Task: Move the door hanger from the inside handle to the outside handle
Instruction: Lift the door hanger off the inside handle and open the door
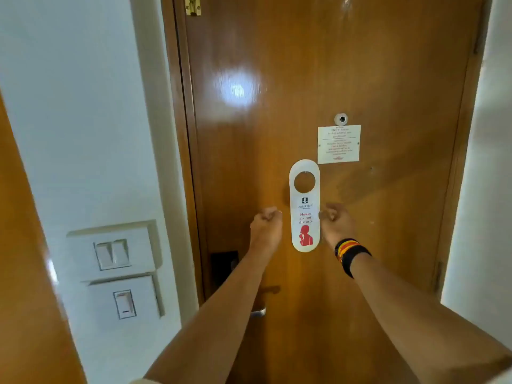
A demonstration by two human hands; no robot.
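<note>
A white door hanger (304, 206) with a round hole at the top and red "Please do not disturb" print is held upright in front of the closed wooden door (346, 73). My right hand (336, 221), with a striped wristband, pinches the hanger's right edge. My left hand (266, 220) is a closed fist just left of the hanger, with a small gap between them. The silver inside handle (259, 312) shows only as a tip behind my left forearm, below a black lock plate (224, 266).
A peephole (341, 119) and a white notice (338, 144) are on the door above the hanger. Light switches (112, 253) sit on the white wall to the left. A brass hinge-like fitting (193, 5) is at the top of the door frame. A wooden panel (25, 273) stands at the far left.
</note>
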